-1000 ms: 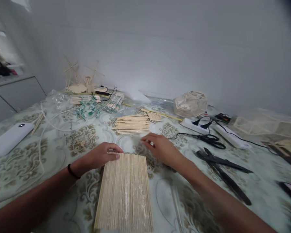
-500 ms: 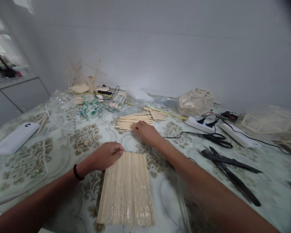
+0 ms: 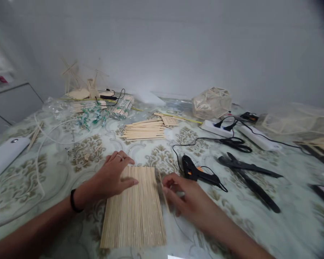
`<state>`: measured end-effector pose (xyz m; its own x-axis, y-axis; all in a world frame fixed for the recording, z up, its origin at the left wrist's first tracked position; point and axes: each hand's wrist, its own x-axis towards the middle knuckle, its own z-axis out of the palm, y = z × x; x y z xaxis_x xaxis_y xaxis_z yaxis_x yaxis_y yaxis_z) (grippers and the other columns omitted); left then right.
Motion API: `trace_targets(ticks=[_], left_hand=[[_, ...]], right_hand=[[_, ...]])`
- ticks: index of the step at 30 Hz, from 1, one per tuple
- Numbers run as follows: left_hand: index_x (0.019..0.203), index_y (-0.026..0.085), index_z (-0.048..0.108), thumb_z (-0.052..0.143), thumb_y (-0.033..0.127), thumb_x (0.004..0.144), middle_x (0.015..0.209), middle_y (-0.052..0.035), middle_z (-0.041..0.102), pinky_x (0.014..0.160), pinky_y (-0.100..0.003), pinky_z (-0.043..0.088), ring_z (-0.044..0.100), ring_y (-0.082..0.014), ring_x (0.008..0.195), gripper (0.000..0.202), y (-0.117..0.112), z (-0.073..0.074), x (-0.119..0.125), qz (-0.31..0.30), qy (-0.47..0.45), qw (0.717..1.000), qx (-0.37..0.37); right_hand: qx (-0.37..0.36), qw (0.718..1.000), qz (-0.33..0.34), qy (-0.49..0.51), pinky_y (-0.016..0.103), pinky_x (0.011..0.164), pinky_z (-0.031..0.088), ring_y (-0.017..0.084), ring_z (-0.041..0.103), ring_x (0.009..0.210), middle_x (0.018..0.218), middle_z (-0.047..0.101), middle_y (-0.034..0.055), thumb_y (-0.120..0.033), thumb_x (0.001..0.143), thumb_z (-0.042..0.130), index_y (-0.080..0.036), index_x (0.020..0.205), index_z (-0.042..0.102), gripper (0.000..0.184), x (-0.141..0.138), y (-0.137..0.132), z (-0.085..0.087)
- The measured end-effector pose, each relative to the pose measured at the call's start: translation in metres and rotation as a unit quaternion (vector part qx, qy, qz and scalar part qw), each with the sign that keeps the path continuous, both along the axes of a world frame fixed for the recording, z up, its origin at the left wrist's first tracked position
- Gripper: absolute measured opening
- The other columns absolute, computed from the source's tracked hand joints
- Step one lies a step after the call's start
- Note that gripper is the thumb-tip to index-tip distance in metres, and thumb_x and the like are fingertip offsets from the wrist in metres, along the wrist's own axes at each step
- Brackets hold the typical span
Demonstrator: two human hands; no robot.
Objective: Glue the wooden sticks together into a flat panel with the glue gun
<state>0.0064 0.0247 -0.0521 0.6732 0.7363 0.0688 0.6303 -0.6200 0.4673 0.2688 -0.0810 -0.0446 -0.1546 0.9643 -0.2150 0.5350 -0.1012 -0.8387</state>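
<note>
A flat mat of thin wooden sticks (image 3: 136,212) laid side by side lies on the table in front of me. My left hand (image 3: 112,176) rests on its upper left part, fingers stretched flat across the sticks. My right hand (image 3: 185,198) is at the mat's right edge, fingers pinched on a single thin stick (image 3: 163,189) that lies along that edge. A loose pile of the same sticks (image 3: 144,130) sits further back on the table.
A black glue gun (image 3: 198,172) with its cord lies just right of my right hand. Black scissors (image 3: 248,176), a white power strip (image 3: 214,128), stick-built models (image 3: 212,102), a white box (image 3: 5,154) at left and green-wrapped bits (image 3: 93,117) are spread over the patterned tablecloth.
My right hand came back from the far stick pile to the mat's right edge, holding one stick. My left hand slid flat onto the mat. The glue gun is now uncovered.
</note>
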Motion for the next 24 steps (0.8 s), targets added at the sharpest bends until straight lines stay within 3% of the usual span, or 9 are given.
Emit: trace_targets(ticks=[2,4,6,8,11,14,18,24], left_hand=[[0.134,0.022,0.06,0.077,0.047,0.086,0.136,-0.015,0.06,0.112,-0.056,0.037,0.05,-0.0354,0.131,0.057,-0.007,0.001,0.005,-0.052,-0.02,0.998,0.007],[0.143,0.024,0.055,0.077,0.055,0.086,0.147,-0.0161,0.055,0.116,-0.055,0.034,0.045,-0.036,0.14,0.069,-0.013,-0.001,0.009,-0.114,-0.037,0.993,0.011],[0.147,0.026,0.052,0.076,0.063,0.085,0.157,-0.0162,0.048,0.121,-0.057,0.03,0.04,-0.0371,0.146,0.077,-0.019,-0.003,0.013,-0.163,-0.031,0.986,0.012],[0.149,0.026,0.051,0.073,0.068,0.084,0.163,-0.0159,0.042,0.124,-0.061,0.024,0.036,-0.0385,0.15,0.081,-0.022,-0.006,0.016,-0.192,-0.005,0.981,0.011],[0.151,0.027,0.051,0.073,0.068,0.084,0.166,-0.0154,0.039,0.126,-0.063,0.02,0.032,-0.0395,0.154,0.082,-0.025,-0.009,0.018,-0.203,0.021,0.979,0.012],[0.151,0.028,0.052,0.076,0.06,0.085,0.167,-0.0147,0.037,0.126,-0.064,0.02,0.03,-0.0407,0.155,0.078,-0.026,-0.009,0.02,-0.199,0.022,0.98,0.006],[0.151,0.027,0.052,0.08,0.046,0.083,0.168,-0.0155,0.034,0.126,-0.065,0.019,0.027,-0.0414,0.156,0.077,-0.029,-0.005,0.023,-0.2,0.032,0.979,0.002],[0.149,0.028,0.055,0.082,0.041,0.081,0.166,-0.0158,0.037,0.126,-0.065,0.019,0.029,-0.0415,0.155,0.074,-0.028,-0.001,0.028,-0.204,0.025,0.979,-0.001]], right_hand=[[0.018,0.999,0.023,-0.025,0.031,0.06,0.058,0.021,0.069,0.073,0.089,0.07,0.0053,-0.041,0.102,0.054,-0.023,0.103,0.062,0.019,0.001,-0.012,-0.003],[0.049,0.997,0.044,-0.05,0.041,0.085,0.061,0.025,0.072,0.096,0.112,0.072,0.0093,-0.039,0.098,0.064,-0.024,0.115,0.065,0.023,0.007,-0.022,-0.005],[0.068,0.994,0.065,-0.058,0.05,0.109,0.051,0.031,0.063,0.124,0.136,0.065,0.0115,-0.037,0.091,0.076,-0.027,0.129,0.063,0.041,0.013,-0.032,-0.009],[0.077,0.991,0.093,-0.06,0.054,0.121,0.039,0.033,0.048,0.144,0.155,0.052,0.0114,-0.033,0.085,0.084,-0.029,0.142,0.057,0.064,0.017,-0.043,-0.015],[0.08,0.988,0.114,-0.062,0.052,0.125,0.035,0.029,0.04,0.151,0.162,0.044,0.0082,-0.022,0.081,0.086,-0.034,0.152,0.048,0.082,0.017,-0.056,-0.026],[0.094,0.988,0.1,-0.064,0.051,0.124,0.037,0.027,0.044,0.147,0.158,0.051,0.0094,-0.015,0.082,0.085,-0.03,0.15,0.05,0.078,0.011,-0.062,-0.03],[0.113,0.985,0.099,-0.082,0.054,0.123,0.04,0.03,0.043,0.146,0.152,0.057,0.0117,-0.02,0.08,0.088,-0.026,0.148,0.053,0.076,0.006,-0.062,-0.031],[0.13,0.982,0.101,-0.094,0.057,0.12,0.043,0.033,0.043,0.146,0.153,0.057,0.0122,-0.025,0.08,0.088,-0.027,0.151,0.051,0.08,0.005,-0.065,-0.033]])
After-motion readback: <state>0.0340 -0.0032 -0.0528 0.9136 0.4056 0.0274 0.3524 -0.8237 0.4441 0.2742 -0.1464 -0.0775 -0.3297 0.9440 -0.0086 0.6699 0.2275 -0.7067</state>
